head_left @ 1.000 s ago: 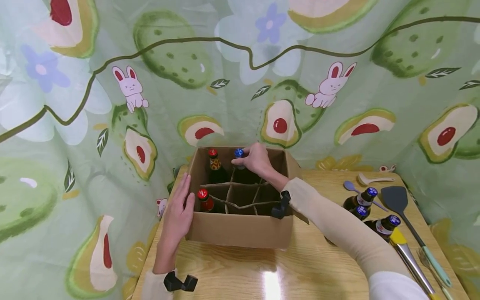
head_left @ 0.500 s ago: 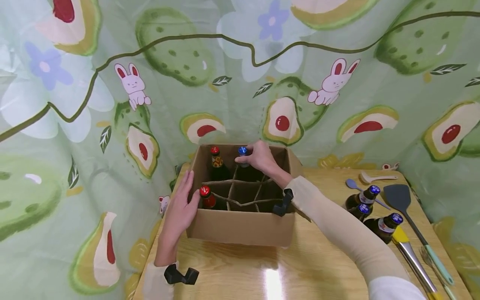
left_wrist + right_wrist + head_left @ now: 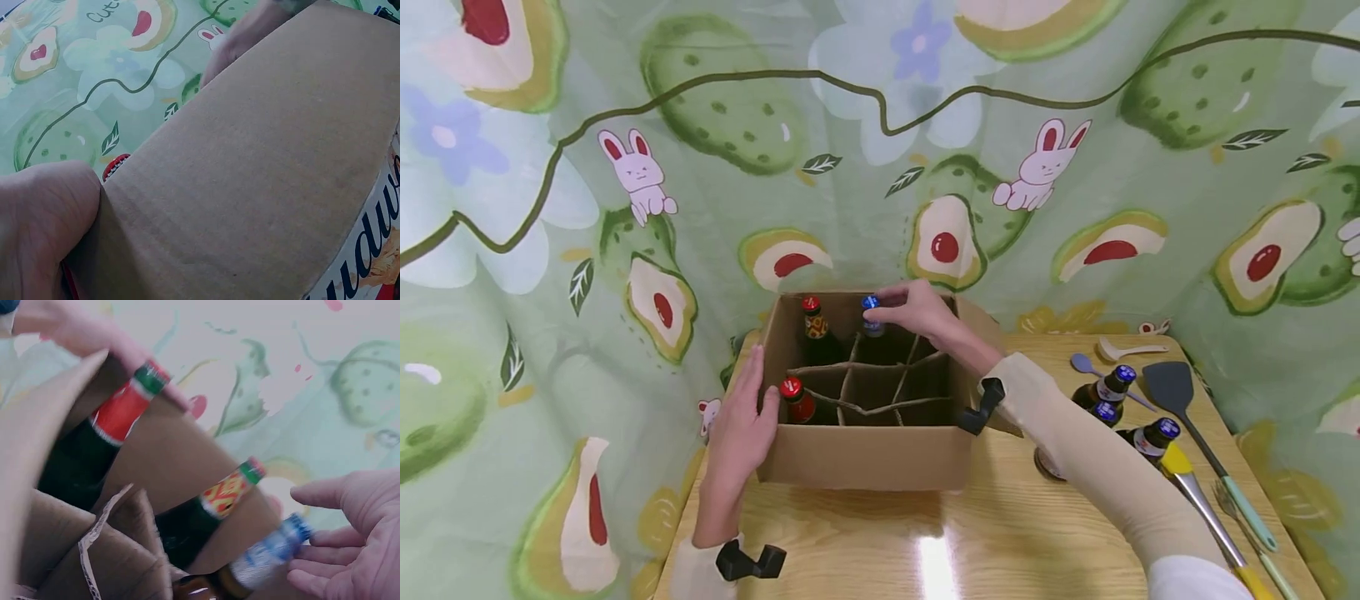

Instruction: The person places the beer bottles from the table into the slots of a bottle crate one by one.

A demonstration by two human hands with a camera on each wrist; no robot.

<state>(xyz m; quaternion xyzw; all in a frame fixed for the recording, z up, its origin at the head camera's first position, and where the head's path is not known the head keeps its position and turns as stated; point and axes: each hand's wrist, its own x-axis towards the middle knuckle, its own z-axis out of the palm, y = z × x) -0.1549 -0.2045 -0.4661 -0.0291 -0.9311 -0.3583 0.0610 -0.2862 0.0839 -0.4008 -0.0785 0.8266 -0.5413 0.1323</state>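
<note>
A cardboard box (image 3: 865, 457) with crossed dividers stands on the table. Inside, along its left side, are two red-capped green bottles: the front one (image 3: 123, 412) with a red neck label, the back one (image 3: 226, 495) with a yellow-and-red neck label. A blue-capped brown bottle (image 3: 265, 556) sits in the back middle compartment. Beside its cap is my right hand (image 3: 921, 312), thumb apart from the cap and fingers loosely extended at the neck; whether they touch it I cannot tell. My left hand (image 3: 741, 425) rests against the box's left wall, fingers straight.
Several blue-capped bottles (image 3: 1112, 387) stand to the right of the box, partly behind my right sleeve. Further right lie a dark spatula (image 3: 1168, 387), a blue spoon (image 3: 1082, 363), a pale ladle (image 3: 1112, 350), a yellow-tipped brush (image 3: 1177, 460) and a fork (image 3: 1228, 504). A patterned curtain (image 3: 850, 192) hangs behind.
My right thumb and fingers have loosened from the blue-capped bottle's neck, which they pinched earlier. The left hand stays at the box's left wall. The head view has shifted slightly.
</note>
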